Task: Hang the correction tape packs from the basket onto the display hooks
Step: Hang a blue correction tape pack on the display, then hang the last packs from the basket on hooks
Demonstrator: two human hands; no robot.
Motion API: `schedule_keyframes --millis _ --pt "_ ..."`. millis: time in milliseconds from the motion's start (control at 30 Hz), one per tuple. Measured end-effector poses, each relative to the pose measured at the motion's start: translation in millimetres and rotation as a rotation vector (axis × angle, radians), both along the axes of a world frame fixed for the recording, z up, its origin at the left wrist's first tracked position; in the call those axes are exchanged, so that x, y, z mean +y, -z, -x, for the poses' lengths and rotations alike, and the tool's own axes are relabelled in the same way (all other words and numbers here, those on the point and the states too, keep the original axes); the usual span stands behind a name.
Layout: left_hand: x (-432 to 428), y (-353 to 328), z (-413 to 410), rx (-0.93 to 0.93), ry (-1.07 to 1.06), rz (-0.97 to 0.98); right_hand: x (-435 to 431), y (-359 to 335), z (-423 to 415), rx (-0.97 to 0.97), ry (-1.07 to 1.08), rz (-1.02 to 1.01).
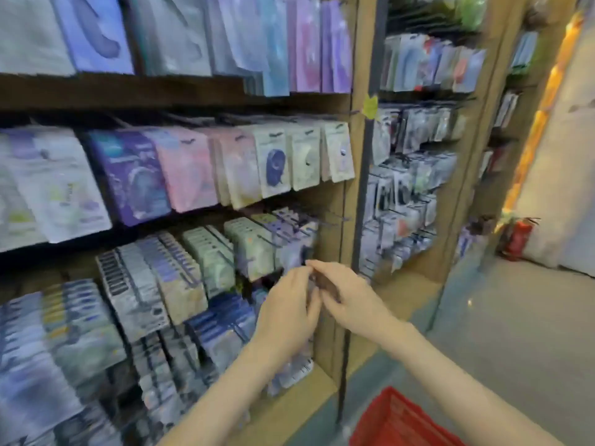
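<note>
Red plastic basket [402,420] sits bottom right on the floor, chopped off by the frame edge, so no way to see what's in it; both arms reach up from there to the third row of hooks [333,220]; left hand [286,307] and right hand [349,296] meet fingertip to fingertip just below that row's right end, close to the wooden post [354,188]; fingers on both are curled in and pinching a pack [323,284] between them, but honestly it's mostly buried behind the fingers and smeared, just a greyish-brown sliver showing, so no print or shape to read; can't tell whether it's touching a hook or not; one bare hook pokes out above the hands; the stock [254,249] already hanging fills the rows to the left, pastel cards packed tight, all blurry, lettering unreadable; a second rack [415,175] past the post is just as fuzzy; a red extinguisher [518,241] stands far right by the wall, partly hidden behind the rack's edge
</note>
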State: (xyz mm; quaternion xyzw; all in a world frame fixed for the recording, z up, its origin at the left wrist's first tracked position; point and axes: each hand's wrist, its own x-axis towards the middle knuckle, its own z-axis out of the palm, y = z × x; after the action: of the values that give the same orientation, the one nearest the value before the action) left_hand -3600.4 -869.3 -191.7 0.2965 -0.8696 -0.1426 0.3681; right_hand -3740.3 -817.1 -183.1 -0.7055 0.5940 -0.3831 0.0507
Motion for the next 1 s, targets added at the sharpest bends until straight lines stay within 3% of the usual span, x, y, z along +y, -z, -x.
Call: schedule_keyframes --millis 133,267,467,667,800,1000 --pt "30 134 114 -0.295 0.063 -0.451 44 126 114 -0.077 0.162 -0.356" --pt "49 240 175 -0.544 0.064 -0.702 74 235 182 -0.165 0.270 -0.636" --pt "27 353 240 -0.809 0.070 -0.831 101 380 252 -0.277 0.441 -0.912" --pt "-14 508 302 -0.960 0.104 -0.909 125 587 298 -0.447 0.699 -1.053" --pt "-22 632 325 -1.023 0.128 -0.999 109 679 318 -0.347 0.623 -1.184" --pt "-18 803 378 -1.124 0.181 -0.898 92 848 344 -0.162 0.342 -1.249"
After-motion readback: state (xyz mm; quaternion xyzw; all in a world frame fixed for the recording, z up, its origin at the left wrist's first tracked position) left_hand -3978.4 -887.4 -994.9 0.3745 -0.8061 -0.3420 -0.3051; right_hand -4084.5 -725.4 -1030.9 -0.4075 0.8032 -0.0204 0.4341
